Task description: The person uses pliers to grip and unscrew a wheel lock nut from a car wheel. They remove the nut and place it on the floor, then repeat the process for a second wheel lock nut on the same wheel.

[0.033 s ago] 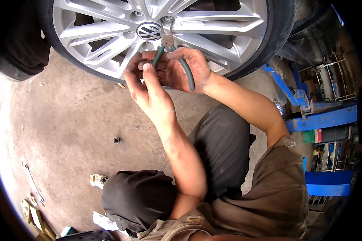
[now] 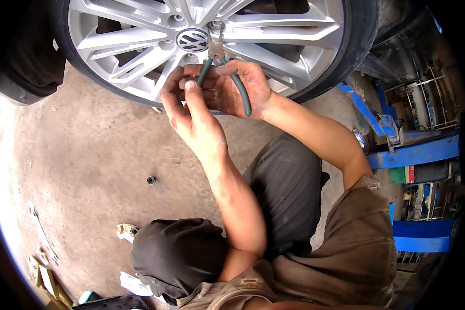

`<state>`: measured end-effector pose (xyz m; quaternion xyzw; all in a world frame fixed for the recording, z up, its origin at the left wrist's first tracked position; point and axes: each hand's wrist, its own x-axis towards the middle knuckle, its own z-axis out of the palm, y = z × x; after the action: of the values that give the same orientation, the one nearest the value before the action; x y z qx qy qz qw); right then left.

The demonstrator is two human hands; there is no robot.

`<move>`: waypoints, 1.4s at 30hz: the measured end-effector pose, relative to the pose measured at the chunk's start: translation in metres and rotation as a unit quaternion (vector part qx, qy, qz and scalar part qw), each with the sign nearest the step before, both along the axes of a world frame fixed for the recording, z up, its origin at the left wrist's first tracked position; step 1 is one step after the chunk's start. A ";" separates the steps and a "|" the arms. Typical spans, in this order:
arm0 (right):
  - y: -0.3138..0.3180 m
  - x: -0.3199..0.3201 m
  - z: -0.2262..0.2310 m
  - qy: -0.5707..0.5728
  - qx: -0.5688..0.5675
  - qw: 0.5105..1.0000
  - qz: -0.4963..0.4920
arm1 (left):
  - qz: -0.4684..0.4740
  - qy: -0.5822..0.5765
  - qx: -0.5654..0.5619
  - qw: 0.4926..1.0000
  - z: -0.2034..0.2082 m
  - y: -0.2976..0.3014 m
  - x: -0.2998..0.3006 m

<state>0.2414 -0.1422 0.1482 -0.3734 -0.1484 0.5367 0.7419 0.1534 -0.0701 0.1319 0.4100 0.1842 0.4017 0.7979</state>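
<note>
A pair of needle-nose pliers with dark green handles points at the silver alloy wheel. The jaws are spread a little, with their tips at a recessed wheel bolt beside the round centre cap. My right hand holds the pliers, one handle lying across the palm and the thumb near the pivot. My left hand is curled at the other handle, its thumb and fingers closed by the handle's end. Dark grime covers the fingers of both hands.
On the concrete floor lie a small socket, a wrench and a pale, dirty part by my knee. Blue metal framing and racks stand at the right. A dark tyre rings the wheel.
</note>
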 end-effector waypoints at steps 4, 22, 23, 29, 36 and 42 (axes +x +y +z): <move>-0.001 0.004 -0.002 -0.002 0.039 0.999 0.017 | 0.004 -0.035 0.003 0.999 0.006 -0.003 0.002; -0.005 0.014 -0.005 0.047 0.144 0.988 0.017 | 0.064 0.019 0.196 0.978 0.029 -0.031 -0.006; -0.003 0.013 -0.007 0.057 0.142 0.988 0.001 | 0.068 0.021 0.198 0.978 0.029 -0.030 -0.006; 0.007 0.012 -0.012 -0.088 0.013 0.993 -0.082 | -0.007 -0.040 -0.028 0.999 0.022 -0.020 -0.007; 0.014 0.021 -0.024 -0.213 -0.027 0.969 -0.119 | -0.018 0.116 -0.121 0.986 0.010 -0.011 0.002; 0.006 0.024 -0.018 -0.238 -0.147 0.951 -0.133 | -0.218 0.110 -0.144 0.959 -0.002 -0.001 0.003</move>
<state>0.2654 -0.1363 0.1305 -0.6119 -0.1887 0.3444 0.6865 0.1565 -0.0711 0.1297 0.3629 0.2323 0.1399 0.8915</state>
